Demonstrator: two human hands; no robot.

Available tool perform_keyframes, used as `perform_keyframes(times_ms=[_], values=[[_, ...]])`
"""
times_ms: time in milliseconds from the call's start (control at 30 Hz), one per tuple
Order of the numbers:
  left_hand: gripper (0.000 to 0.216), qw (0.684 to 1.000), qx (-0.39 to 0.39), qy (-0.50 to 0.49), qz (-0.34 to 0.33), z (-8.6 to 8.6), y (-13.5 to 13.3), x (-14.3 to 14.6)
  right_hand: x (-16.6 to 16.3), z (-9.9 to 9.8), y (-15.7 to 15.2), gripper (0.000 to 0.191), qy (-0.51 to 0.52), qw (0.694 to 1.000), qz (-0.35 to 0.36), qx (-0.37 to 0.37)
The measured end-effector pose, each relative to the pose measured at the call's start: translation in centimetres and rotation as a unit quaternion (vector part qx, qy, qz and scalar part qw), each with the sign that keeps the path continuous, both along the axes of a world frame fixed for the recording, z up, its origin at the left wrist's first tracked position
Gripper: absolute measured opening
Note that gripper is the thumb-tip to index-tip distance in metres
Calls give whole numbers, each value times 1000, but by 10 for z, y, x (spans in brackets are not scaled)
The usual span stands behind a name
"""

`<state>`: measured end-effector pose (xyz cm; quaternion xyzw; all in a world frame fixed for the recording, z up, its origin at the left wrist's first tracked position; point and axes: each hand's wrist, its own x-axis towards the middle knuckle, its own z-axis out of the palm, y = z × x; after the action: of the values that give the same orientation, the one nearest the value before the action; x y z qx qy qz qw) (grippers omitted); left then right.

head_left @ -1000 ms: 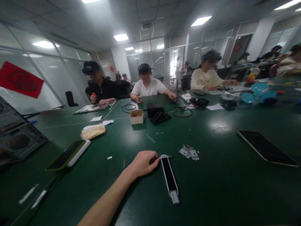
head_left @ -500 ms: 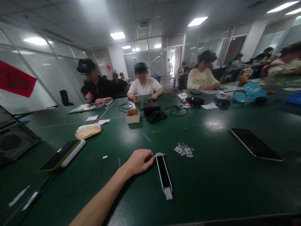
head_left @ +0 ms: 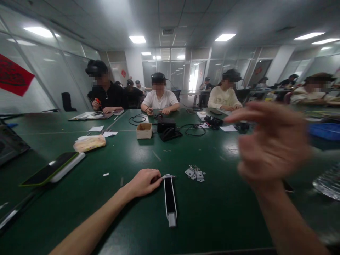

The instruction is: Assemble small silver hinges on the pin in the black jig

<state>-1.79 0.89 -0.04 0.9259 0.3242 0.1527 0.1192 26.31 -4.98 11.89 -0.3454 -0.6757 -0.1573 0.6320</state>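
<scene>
device between left hand and metal pieces

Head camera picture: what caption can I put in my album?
Left hand beside a slim black-and-white device, blurred right hand raised above a green table.

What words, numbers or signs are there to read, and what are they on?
None that I can read for sure.
Red sheet at the left: dark markings, cut off and too blurred to read.
Small red sign at the back: too small to read.
Red sign at the back right: too blurred.
</scene>
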Motion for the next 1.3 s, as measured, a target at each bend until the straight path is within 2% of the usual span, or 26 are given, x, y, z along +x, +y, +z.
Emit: perform_keyframes(times_ms=[33, 100, 167, 200, 267, 333, 467, 600, 900, 1100, 1200, 1300], values=[[20, 1000, 2, 2, -1, 1, 0, 0, 1, -5, 12, 26, -21, 999, -9, -43], [21, 1000, 4, 6, 1, 2, -1, 0, 7, -25, 39, 17, -107, 972, -24, -208], [22, 1000, 3, 9, 5, 3, -2, 0, 18, -50, 63, 17, -220, 896, -7, -386], [22, 1000, 3, 10, 5, 3, -2, 1, 25, -63, 72, 18, -252, 866, -13, -431], [21, 1000, 3, 11, 6, 3, -3, 1, 36, -84, 79, 21, -285, 833, -2, -475], [20, 1000, 4, 13, 5, 3, -3, 2, 44, -95, 77, 22, -302, 814, 12, -496], [19, 1000, -5, 27, 7, 5, -2, 3, 41, -97, 66, 21, -334, 796, 28, -503], [19, 1000, -7, 28, 9, 6, -2, 3, 30, -95, 63, 19, -366, 777, 12, -511], [17, 999, -7, 30, 19, 6, -3, 3, 18, -106, 65, 15, -357, 786, -49, -502], [18, 999, 5, 34, 20, 8, -5, 3, 15, -106, 65, 18, -345, 807, -59, -475], [17, 999, 12, 39, 21, 11, -7, 1, 8, -106, 59, 18, -332, 839, -28, -430], [16, 999, 28, 38, 24, 14, -8, 0, -8, -105, 49, 20, -314, 880, 37, -356]])
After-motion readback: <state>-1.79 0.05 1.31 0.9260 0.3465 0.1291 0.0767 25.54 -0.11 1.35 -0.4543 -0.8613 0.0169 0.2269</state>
